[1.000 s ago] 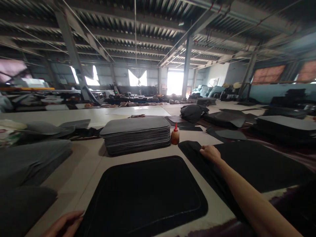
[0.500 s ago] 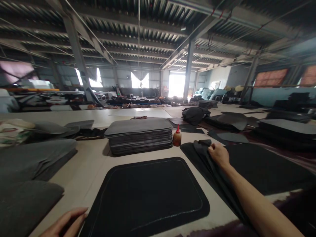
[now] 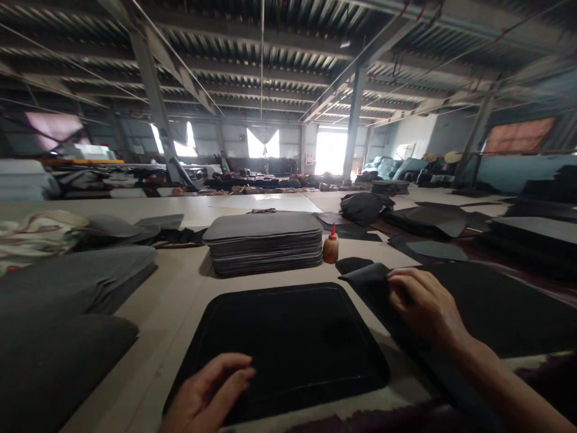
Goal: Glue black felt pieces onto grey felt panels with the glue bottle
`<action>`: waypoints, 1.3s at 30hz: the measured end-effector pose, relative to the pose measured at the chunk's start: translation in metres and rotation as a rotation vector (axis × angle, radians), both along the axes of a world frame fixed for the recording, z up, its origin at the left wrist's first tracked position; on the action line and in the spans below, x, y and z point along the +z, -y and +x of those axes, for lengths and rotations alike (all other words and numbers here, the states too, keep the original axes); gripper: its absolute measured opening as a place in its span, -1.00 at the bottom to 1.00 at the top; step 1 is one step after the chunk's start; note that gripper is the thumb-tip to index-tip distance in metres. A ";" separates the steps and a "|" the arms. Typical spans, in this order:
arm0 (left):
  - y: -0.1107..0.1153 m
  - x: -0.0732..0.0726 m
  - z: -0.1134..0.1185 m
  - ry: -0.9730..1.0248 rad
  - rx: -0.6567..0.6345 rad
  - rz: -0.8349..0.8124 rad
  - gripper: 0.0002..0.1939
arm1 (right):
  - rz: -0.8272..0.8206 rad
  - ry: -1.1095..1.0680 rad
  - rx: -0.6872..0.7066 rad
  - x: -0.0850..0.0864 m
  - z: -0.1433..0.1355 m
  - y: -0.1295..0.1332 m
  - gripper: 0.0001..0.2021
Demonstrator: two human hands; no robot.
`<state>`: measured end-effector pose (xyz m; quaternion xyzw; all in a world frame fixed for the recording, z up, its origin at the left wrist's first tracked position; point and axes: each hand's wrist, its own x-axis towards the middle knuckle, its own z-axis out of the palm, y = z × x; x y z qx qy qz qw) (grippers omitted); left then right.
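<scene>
A black panel (image 3: 288,337) with rounded corners and a thin pale line along its border lies flat on the table. Over its near left part hovers my left hand (image 3: 210,391), empty, fingers loosely curved and a little apart from the thumb. My right hand (image 3: 421,304) pinches the edge of a thin black fabric sheet (image 3: 367,273). That sheet is partly lifted and folded, to the right of the panel; my wrist and forearm hide some of it. Just beyond the panel stands a small bottle (image 3: 330,249) with a red nozzle and brownish contents.
Behind the panel is a neat stack of grey sheets (image 3: 265,243). Folded dark cloth (image 3: 103,282) lies at the left, with patterned fabric (image 3: 40,237) behind it. More black material (image 3: 500,307) covers the right side. A dark bundle (image 3: 363,207) sits farther back on the pale table (image 3: 166,325).
My left hand has come from the panel's left edge to over the panel. My right hand has moved slightly right, the fabric edge now lifted more openly. The view has turned a little left.
</scene>
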<state>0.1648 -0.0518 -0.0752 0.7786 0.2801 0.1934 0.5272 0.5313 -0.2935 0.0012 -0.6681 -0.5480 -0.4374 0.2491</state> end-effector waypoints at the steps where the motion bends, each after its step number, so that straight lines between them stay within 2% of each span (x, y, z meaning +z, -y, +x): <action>1: 0.017 0.006 0.018 0.035 -0.116 -0.173 -0.29 | -0.003 0.051 0.080 0.001 -0.017 0.003 -0.92; 3: 0.047 0.016 0.052 0.138 -0.265 -0.501 -0.10 | -0.043 0.082 0.195 0.000 -0.048 0.008 -0.89; 5: 0.069 0.025 0.078 0.214 -0.278 -0.748 -0.04 | -0.095 0.077 0.281 -0.003 -0.069 0.013 -0.86; 7: 0.083 0.036 0.096 0.233 -0.330 -0.951 -0.01 | -0.133 0.063 0.332 -0.009 -0.083 0.018 -0.85; 9: 0.090 0.045 0.108 0.252 -0.358 -1.061 -0.05 | -0.173 0.044 0.365 -0.016 -0.091 0.023 -0.83; 11: 0.095 0.050 0.116 0.279 -0.311 -1.037 -0.21 | -0.197 0.012 0.378 -0.023 -0.095 0.028 -0.80; 14: 0.102 0.053 0.123 0.300 -0.248 -0.855 -0.49 | -0.197 -0.141 0.382 -0.030 -0.099 0.036 -0.81; 16: 0.109 0.056 0.124 0.312 -0.307 -0.738 -0.58 | -0.200 -0.339 0.371 -0.030 -0.099 0.041 -0.74; 19: 0.117 0.067 0.120 0.275 -0.437 -0.568 -0.65 | -0.298 -0.710 0.341 -0.026 -0.098 0.047 -0.29; 20: 0.118 0.072 0.116 0.250 -0.463 -0.499 -0.66 | -0.366 -0.836 0.324 -0.024 -0.096 0.049 -0.24; 22: 0.115 0.084 0.107 0.214 -0.457 -0.331 -0.68 | -0.481 -1.055 0.271 -0.021 -0.090 0.054 -0.35; 24: 0.103 0.091 0.094 0.240 -0.379 -0.166 -0.70 | -0.537 -1.185 0.234 -0.019 -0.080 0.060 -0.52; 26: 0.085 0.091 0.078 0.290 -0.232 -0.094 -0.74 | -0.568 -1.246 0.229 -0.021 -0.068 0.068 -0.66; 28: 0.063 0.085 0.061 0.330 -0.055 -0.144 -0.69 | -0.618 -1.268 0.222 -0.025 -0.055 0.075 -0.74; 32: 0.025 0.071 0.025 0.355 0.283 -0.345 -0.45 | -0.604 -1.329 0.185 -0.039 -0.036 0.083 -0.69; 36: 0.007 0.069 0.001 0.396 0.579 -0.379 -0.34 | -0.454 -1.578 0.238 -0.047 -0.031 0.073 -0.62; 39: 0.003 0.070 -0.009 0.317 0.726 -0.444 -0.22 | -0.287 -1.697 0.231 -0.048 -0.033 0.056 -0.56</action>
